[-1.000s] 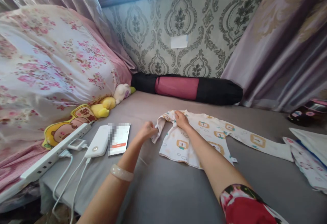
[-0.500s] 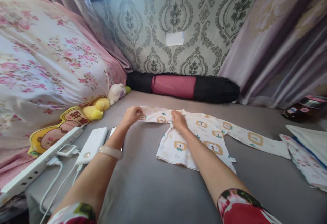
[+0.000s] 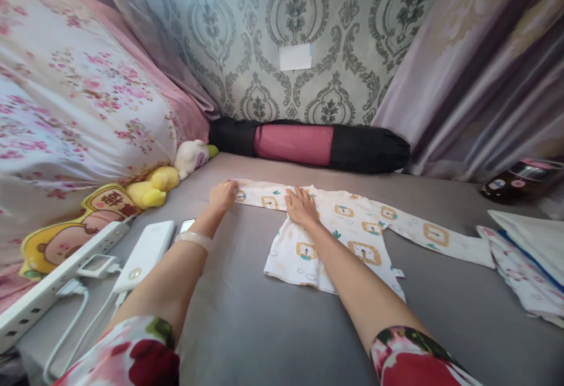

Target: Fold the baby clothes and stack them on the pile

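Observation:
A small white long-sleeved shirt (image 3: 326, 251) with a lion print lies spread on the grey sheet (image 3: 229, 327). Its left sleeve is stretched out straight, and my left hand (image 3: 223, 195) grips the cuff with closed fingers. Flat on the shoulder where that sleeve begins rests my right hand (image 3: 302, 206), fingers extended and slightly apart. The other sleeve reaches out to the right, its cuff by a folded stack. My right forearm covers part of the shirt's lower front.
To the left are a power strip (image 3: 66, 280), a white power bank (image 3: 145, 255) with cables, and plush toys (image 3: 154, 186). A black and pink rolled bag (image 3: 293, 144) lies along the wall. On the right stand folded cloths (image 3: 529, 257) and a dark jar (image 3: 520, 180).
My right hand has flattened and spread its fingers on the shoulder. The sleeve at my left hand looks straighter and smoother. The whole view has shifted slightly.

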`<act>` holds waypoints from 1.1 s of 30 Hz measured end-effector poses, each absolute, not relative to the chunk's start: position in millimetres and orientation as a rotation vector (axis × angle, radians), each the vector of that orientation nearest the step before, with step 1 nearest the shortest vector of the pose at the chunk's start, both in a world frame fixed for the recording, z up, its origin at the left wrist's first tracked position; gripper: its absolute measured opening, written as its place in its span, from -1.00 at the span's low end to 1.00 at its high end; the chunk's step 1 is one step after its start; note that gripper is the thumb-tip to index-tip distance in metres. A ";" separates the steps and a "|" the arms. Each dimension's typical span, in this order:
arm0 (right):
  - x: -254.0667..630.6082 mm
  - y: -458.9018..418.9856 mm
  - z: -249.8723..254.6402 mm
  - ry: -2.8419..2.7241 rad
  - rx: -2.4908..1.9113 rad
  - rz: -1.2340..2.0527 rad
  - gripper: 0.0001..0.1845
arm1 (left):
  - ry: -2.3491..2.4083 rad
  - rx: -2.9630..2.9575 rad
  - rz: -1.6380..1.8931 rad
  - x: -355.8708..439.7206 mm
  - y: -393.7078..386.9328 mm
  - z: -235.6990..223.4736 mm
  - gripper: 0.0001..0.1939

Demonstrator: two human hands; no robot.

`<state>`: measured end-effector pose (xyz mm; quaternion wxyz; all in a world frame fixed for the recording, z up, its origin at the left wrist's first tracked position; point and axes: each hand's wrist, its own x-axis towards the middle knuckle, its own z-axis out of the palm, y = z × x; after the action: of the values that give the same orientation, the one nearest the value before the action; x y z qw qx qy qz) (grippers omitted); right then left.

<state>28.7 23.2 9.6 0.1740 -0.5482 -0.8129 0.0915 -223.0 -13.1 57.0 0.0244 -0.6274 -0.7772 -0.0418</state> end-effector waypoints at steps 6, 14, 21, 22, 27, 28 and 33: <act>28.7 24.8 9.2 -2.277 -1.547 0.288 -0.51 | -2.381 -1.730 -0.119 -208.8 -18.4 51.5 -0.72; 34.9 42.0 7.2 -2.047 -1.538 0.513 -0.50 | -2.094 -2.292 -0.525 -140.0 -36.1 41.7 -0.78; 35.0 41.7 6.8 -2.024 -1.542 0.524 -0.49 | -1.816 -2.485 -0.391 -116.8 -30.3 30.3 -0.69; 34.7 41.8 6.8 -2.024 -1.545 0.518 -0.50 | -1.759 -2.488 -0.342 -116.8 -28.9 30.8 -0.68; 34.5 39.6 4.8 -2.066 -1.520 0.448 -0.54 | -1.649 -2.405 -0.191 -118.2 -17.8 33.3 -0.70; 34.6 38.0 3.9 -2.095 -1.502 0.411 -0.55 | -1.670 -2.378 -0.186 -118.8 -15.0 33.2 -0.70; 33.2 28.4 0.1 -2.247 -1.405 0.187 -0.59 | -1.756 -2.333 -0.158 -121.1 -6.7 31.2 -0.71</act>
<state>33.2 28.4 0.1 0.2400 -0.5135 -0.8210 0.0682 -121.1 -6.7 31.2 0.1086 -0.7931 -0.5969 -0.0538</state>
